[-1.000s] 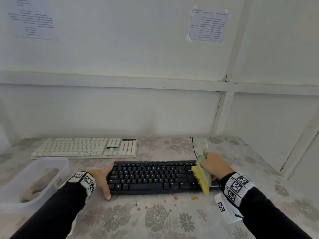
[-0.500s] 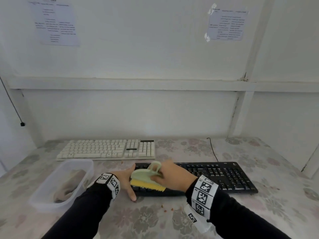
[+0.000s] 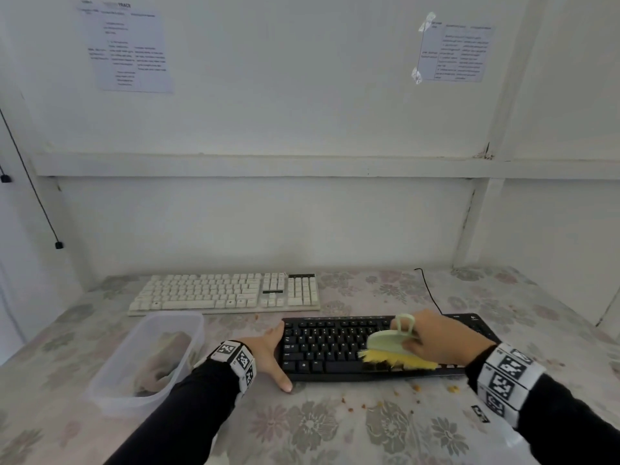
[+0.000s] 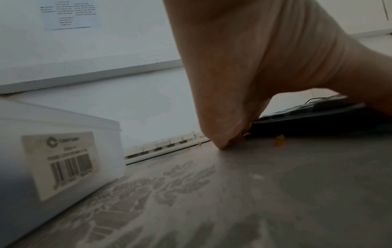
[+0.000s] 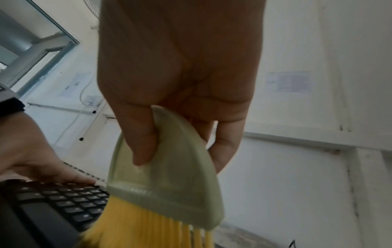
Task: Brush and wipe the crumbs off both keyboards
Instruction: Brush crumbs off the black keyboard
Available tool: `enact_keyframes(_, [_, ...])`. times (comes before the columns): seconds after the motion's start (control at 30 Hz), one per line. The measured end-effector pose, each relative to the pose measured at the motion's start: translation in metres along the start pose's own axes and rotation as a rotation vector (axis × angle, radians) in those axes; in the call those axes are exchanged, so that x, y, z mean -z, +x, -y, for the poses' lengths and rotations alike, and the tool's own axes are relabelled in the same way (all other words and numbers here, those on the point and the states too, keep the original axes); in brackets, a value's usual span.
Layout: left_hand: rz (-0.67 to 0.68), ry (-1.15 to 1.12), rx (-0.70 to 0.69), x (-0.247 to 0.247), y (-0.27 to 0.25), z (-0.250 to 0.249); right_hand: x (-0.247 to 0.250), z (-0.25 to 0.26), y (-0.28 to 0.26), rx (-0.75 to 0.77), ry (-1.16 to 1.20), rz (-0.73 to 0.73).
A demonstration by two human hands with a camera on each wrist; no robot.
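**Brush on black keyboard, mid-length; white keyboard untouched**

Landmark for all positions: the black keyboard (image 3: 379, 347), lying with its long axis left to right across the floral table cover (image 3: 318, 427), directly before the person.

Key relation. The brush (image 3: 392, 347) sits on the front key rows, right of the keyboard's centre, its yellow bristles splayed onto the keys and its bristle line running along the keyboard's long axis. In my judgement any coming stroke travels along or across that axis; the right hand alone is placed to make it.

Right hand (image 3: 439, 340): clenched around the pale green brush body, thumb pressed on its near face and fingers wrapped behind, as the right wrist view shows (image 5: 169, 167).

Left hand (image 3: 268, 350): fingers extended, not grasping; it is braced flat against the keyboard's left end, thumb along the front corner, fingertips down on the table in the left wrist view (image 4: 224, 144). Apparent purpose: holding the keyboard steady.

Crumbs (image 3: 416, 387): orange fragments lie on the table just in front of the keyboard's front edge, mostly toward its right half. Whether any remain between the keys cannot be told.

White keyboard (image 3: 224, 292): behind and left of the black one, parallel to it, well apart from both hands.

Clear plastic tub (image 3: 147, 357): left of the keyboard, just beyond the left wrist, holding what appears to be a cloth.
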State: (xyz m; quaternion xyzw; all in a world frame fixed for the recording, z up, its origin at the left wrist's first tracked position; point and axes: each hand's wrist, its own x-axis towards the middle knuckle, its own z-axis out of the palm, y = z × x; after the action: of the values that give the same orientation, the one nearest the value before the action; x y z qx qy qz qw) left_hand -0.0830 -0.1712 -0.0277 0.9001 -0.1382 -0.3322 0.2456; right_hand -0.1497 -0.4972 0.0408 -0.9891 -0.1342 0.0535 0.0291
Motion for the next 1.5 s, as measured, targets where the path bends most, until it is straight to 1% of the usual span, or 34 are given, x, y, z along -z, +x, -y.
enact_keyframes(0.07, [-0.009, 0.001, -0.015, -0.001, -0.001, 0.001, 0.005, 0.002, -0.002, -0.023, -0.053, -0.034])
enact_keyframes(0.1, [-0.022, -0.003, -0.023, -0.002, -0.001, 0.001, 0.007, 0.008, -0.003, -0.004, -0.028, -0.063])
enact_keyframes(0.2, [-0.068, -0.012, -0.069, -0.006, -0.004, 0.002, 0.009, 0.045, 0.000, 0.156, 0.224, -0.116])
enact_keyframes(0.27, [-0.100, -0.007, -0.100, -0.007, -0.006, 0.001, 0.006, 0.072, 0.006, 0.218, 0.325, -0.091])
enact_keyframes(0.37, [-0.125, -0.025, -0.112, -0.008, -0.006, 0.002, -0.004, 0.100, 0.017, 0.227, 0.341, -0.026])
enact_keyframes(0.5, [-0.117, -0.015, -0.099, -0.007, -0.009, 0.001, -0.003, 0.105, 0.019, 0.129, 0.290, 0.037])
enact_keyframes(0.63, [-0.096, -0.040, -0.100, -0.008, -0.010, 0.001, 0.006, 0.086, 0.007, 0.009, 0.279, 0.110])
enact_keyframes(0.7, [-0.110, -0.053, -0.101, -0.009, -0.010, 0.000, 0.010, 0.075, 0.003, -0.054, 0.292, 0.144])
enact_keyframes(0.77, [-0.115, -0.078, -0.101, -0.009, -0.011, 0.000, 0.014, 0.065, 0.000, -0.103, 0.289, 0.150])
enact_keyframes(0.83, [-0.128, -0.084, -0.107, -0.010, -0.011, 0.002, 0.020, 0.061, -0.003, -0.162, 0.241, 0.117])
enact_keyframes(0.9, [-0.146, -0.103, -0.107, -0.010, -0.012, 0.003, 0.025, 0.059, -0.004, -0.228, 0.233, 0.053])
enact_keyframes(1.03, [-0.171, -0.117, -0.117, -0.014, -0.016, -0.001, 0.029, 0.061, -0.001, -0.267, 0.314, -0.109])
enact_keyframes(1.13, [-0.183, -0.116, -0.133, -0.017, -0.018, -0.001, 0.030, 0.075, 0.003, -0.253, 0.409, -0.165])
enact_keyframes(1.23, [-0.180, -0.120, -0.146, -0.015, -0.023, -0.002, 0.029, 0.095, 0.010, -0.190, 0.531, -0.215])
enact_keyframes(1.37, [-0.230, -0.050, -0.139, 0.004, -0.043, -0.004, 0.032, 0.133, 0.023, -0.145, 0.601, -0.266])
enact_keyframes(1.43, [-0.275, -0.067, -0.144, 0.022, -0.056, 0.003, 0.037, 0.159, 0.031, -0.135, 0.625, -0.302])
enact_keyframes(1.5, [-0.372, -0.191, -0.173, 0.044, -0.073, 0.014, 0.046, 0.187, 0.041, -0.113, 0.677, -0.344])
